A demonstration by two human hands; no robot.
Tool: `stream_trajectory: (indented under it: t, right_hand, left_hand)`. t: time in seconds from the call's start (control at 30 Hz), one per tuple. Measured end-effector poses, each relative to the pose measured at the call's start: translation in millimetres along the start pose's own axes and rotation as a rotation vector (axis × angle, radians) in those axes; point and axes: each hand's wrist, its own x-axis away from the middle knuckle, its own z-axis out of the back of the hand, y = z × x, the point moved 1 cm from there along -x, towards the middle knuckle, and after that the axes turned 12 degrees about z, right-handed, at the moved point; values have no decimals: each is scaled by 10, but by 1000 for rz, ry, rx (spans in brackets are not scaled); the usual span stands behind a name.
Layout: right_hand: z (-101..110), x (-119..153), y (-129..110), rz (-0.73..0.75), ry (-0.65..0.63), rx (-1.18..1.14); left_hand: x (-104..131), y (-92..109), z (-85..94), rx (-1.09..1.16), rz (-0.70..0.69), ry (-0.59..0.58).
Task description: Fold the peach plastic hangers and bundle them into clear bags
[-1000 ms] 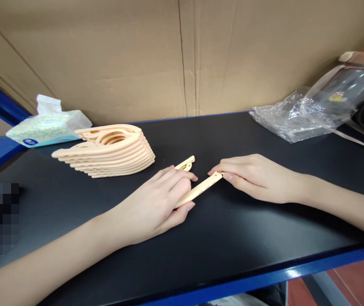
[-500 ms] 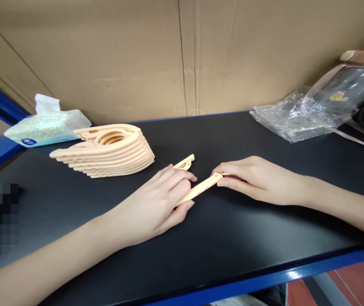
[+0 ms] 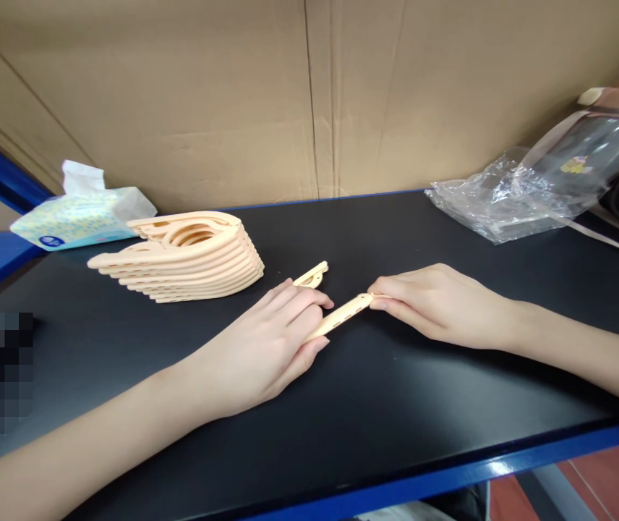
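A cream plastic folding hanger (image 3: pixel 346 311) lies between my hands over the black table. My left hand (image 3: pixel 274 340) is closed around its near part, thumb along the lower edge, and covers much of it. Beyond those fingers another end of cream plastic (image 3: pixel 314 275) sticks out; how it joins is hidden. My right hand (image 3: pixel 432 302) pinches the hanger's right end between thumb and fingers. To the left, a stack of several folded cream hangers (image 3: pixel 195 260) rests on the table.
A tissue pack (image 3: pixel 84 217) stands behind the stack at the left. Crumpled clear plastic (image 3: pixel 505 199) and a transparent bag with straps (image 3: pixel 602 152) lie at the back right. Cardboard (image 3: pixel 206 101) backs the black tabletop (image 3: pixel 385 420), and a blue rail (image 3: pixel 483 469) edges its front.
My right hand has shifted slightly to the right at the hanger's end, and the long piece has turned a little, showing its slots more. My left hand has hardly moved.
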Motion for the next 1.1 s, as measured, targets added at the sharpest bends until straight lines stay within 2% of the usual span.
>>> stream_trajectory:
  t: [0.27,0.53,1.1]
  right_hand:
    - [38,-12,-36,-94,5,-115]
    - [46,-32,-45,-90,24,-215]
    - [66,-49,-107,-150,0,-192]
  left_hand:
    - [-9,-9,-5,-4,8,-1]
    - [-3,-12,-19,-32,-8,-4]
    - [-8,11,-12,9,-5,-6]
